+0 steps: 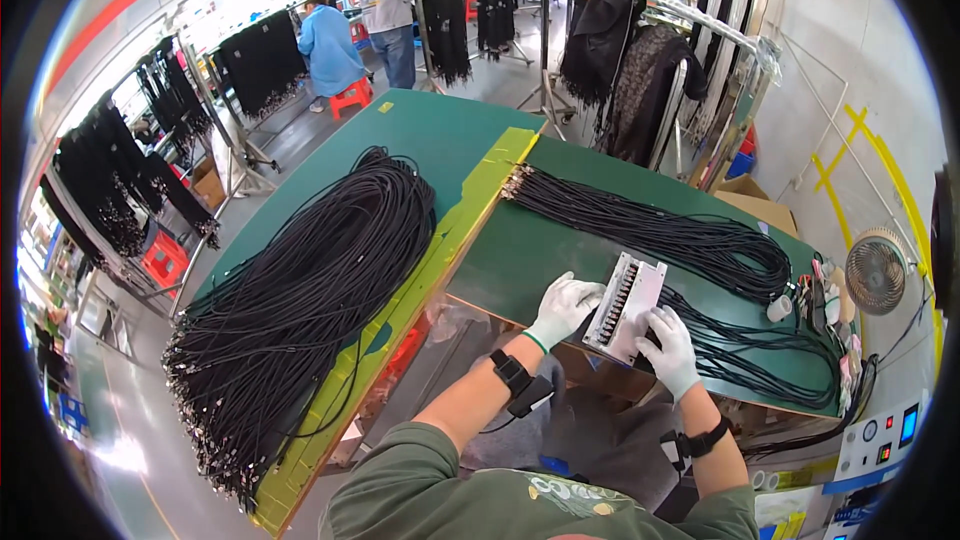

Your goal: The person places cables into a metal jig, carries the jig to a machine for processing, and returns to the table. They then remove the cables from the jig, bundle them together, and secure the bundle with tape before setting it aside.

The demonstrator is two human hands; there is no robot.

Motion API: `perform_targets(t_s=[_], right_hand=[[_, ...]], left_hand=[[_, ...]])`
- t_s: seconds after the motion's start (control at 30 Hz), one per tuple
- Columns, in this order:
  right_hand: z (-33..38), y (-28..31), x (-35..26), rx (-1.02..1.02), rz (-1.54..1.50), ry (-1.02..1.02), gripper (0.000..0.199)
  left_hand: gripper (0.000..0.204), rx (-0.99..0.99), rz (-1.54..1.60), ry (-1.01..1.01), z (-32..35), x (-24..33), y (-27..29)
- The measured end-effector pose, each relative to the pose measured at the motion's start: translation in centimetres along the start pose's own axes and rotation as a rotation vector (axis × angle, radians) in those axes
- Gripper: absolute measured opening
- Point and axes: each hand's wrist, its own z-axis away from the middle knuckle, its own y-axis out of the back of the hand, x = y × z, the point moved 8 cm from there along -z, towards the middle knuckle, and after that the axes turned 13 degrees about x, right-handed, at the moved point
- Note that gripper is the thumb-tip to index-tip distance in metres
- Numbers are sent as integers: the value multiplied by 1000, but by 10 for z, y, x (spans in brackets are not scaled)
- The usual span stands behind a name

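A pale metal block (628, 302) with a row of dark slots stands tilted at the near edge of the green table. My left hand (566, 310), in a white glove, has its fingers drawn together against the block's left side. On the other side my gloved right hand (670, 350) curls its fingers and thumb against the block's right edge. Black cables (750, 348) run across the table from behind the block to the right. Whether either hand also pinches a cable end is hidden by the gloves.
A large heap of black cables (320, 250) covers the left table. Another cable bundle (650, 230) lies beyond the block. A yellow-taped strip (450, 245) divides the tables. At right are a small fan (877, 270) and a control box (880, 440). Two people are far back.
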Motion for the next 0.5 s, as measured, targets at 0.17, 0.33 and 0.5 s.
perform_targets(t_s=[0.17,0.33,0.5], right_hand=[[23,43,2,189,-144,-103,35],[73,67,45,377,-296,-339,24],[120,72,73,475,-501,-610,26]], left_hand=[[26,-4,-31,-11,-1,0,0],[26,-38,-23,-16,-2,4,0],[26,-42,-40,14,-2,4,-1]])
